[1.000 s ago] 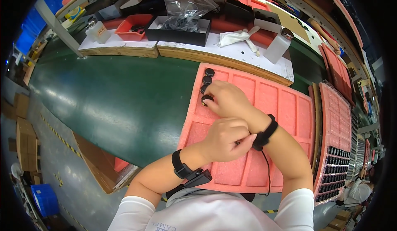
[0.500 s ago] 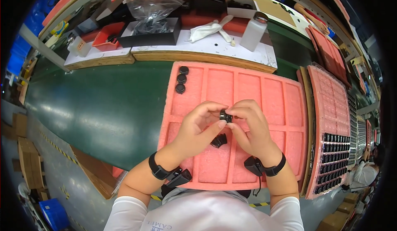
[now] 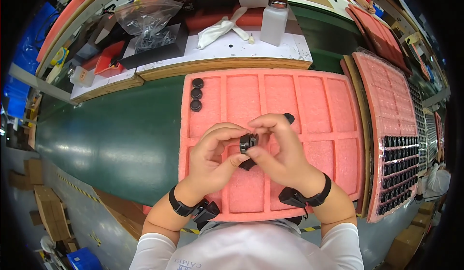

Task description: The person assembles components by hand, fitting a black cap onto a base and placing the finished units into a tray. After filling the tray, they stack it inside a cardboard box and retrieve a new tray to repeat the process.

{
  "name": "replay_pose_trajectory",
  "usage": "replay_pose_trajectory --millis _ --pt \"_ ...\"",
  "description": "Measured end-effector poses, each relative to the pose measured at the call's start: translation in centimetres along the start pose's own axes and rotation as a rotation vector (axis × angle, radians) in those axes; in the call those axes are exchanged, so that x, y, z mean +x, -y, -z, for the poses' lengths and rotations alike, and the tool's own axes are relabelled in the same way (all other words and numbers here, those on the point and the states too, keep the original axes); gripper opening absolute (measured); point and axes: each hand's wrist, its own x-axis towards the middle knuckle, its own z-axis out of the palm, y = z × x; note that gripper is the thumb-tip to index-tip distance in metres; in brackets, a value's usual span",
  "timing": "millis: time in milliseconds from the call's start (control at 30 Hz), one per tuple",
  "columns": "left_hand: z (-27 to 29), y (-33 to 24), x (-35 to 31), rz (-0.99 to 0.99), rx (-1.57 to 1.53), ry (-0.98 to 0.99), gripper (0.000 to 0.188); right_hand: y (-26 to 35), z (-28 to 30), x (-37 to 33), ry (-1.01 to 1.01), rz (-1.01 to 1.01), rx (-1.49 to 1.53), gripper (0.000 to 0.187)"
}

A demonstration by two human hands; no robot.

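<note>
Over the pink foam tray (image 3: 247,205), my left hand (image 3: 212,156) is closed on a small round black part (image 3: 247,143), pinching it between thumb and fingertips. From the other side my right hand (image 3: 282,149) holds the same part, its thumb against the lower edge and its index finger curved above. Just below the fingers lies another black piece (image 3: 248,164), partly hidden. A further dark piece (image 3: 289,118) shows beyond my right hand's knuckles. Three round black parts (image 3: 195,93) stand in a column in the tray's far left compartment.
Behind the tray, a white-topped wooden shelf (image 3: 227,60) carries a white bottle (image 3: 274,22), white gloves (image 3: 217,32), a black box (image 3: 159,48) and a red bin (image 3: 107,63). To the right, another pink tray (image 3: 384,101) holds rows of black parts. Green tabletop (image 3: 116,125) extends left.
The whole view has shifted, with the shelf and tray now further left. My right fingers have changed their grip on the part. A dark piece now shows beyond my right hand.
</note>
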Motion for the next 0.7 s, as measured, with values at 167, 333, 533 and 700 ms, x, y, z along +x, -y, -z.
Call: replay_pose_trajectory --millis 167,333,533,700 --pt "-0.2 -0.5 -0.1 0.005 0.029 -0.017 0.038 0.0 0.3 -0.3 0.004 -0.086 0.249 0.020" --pt "-0.2 -0.7 -0.2 -0.069 0.185 -0.006 0.039 -0.3 -1.1 -0.3 0.010 -0.025 0.096 0.016" --pt "0.0 -0.9 -0.4 -0.057 0.216 0.018 0.038 -0.2 -0.5 -0.4 -0.006 -0.044 0.202 0.016" --pt "-0.2 -0.8 -0.4 -0.090 0.224 0.012 0.037 -0.2 -1.0 -0.4 -0.005 0.037 0.022 0.015"
